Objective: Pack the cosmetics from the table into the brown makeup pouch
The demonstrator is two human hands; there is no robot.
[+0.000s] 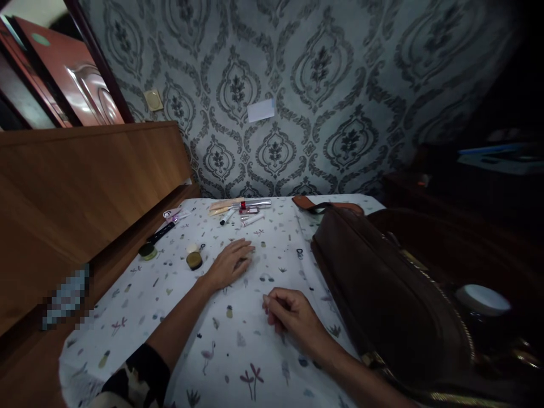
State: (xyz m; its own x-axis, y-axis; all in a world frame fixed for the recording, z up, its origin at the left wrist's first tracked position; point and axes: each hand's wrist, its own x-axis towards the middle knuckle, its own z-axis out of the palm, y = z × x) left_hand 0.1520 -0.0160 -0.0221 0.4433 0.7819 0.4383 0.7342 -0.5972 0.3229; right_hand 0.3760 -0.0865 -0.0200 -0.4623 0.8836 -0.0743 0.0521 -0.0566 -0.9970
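My left hand lies flat on the white patterned sheet, fingers stretched out and holding nothing. A small round gold-lidded jar stands just left of it. My right hand rests on the sheet nearer to me, its fingers curled in; nothing shows in them. A large brown leather bag lies right beside that hand.
Several lipsticks, pencils and tubes lie in a row at the sheet's far edge. A dark pencil and a round greenish pot sit at the left. A wooden headboard runs along the left. A white-lidded jar stands at right.
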